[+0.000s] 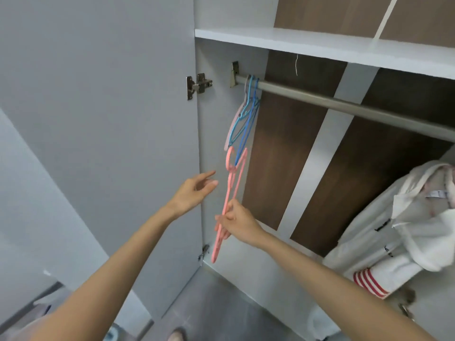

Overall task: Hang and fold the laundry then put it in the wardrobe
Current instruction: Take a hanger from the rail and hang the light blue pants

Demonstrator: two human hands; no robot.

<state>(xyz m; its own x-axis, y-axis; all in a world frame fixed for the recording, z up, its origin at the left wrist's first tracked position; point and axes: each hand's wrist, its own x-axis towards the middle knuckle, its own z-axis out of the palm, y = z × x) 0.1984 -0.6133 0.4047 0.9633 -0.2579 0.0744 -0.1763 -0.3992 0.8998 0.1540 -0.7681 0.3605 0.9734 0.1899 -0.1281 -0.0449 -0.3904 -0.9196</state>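
I face an open wardrobe with a metal hanging rail point(344, 104) under a white shelf. My right hand point(237, 222) is shut on a pink plastic hanger point(230, 193), which hangs tilted below the rail near the left wall. Its hook is caught on the lower end of several blue hangers point(247, 116) that hang from the rail's left end. My left hand point(194, 190) is held open just left of the pink hanger, fingers apart, touching nothing. A white garment with red stripes point(391, 232) hangs at the right of the wardrobe.
The grey wardrobe door point(110, 119) stands open on the left, held by a metal hinge point(198, 85). The white shelf point(320, 45) runs above the rail. The back panel is brown with white strips. Grey floor shows below.
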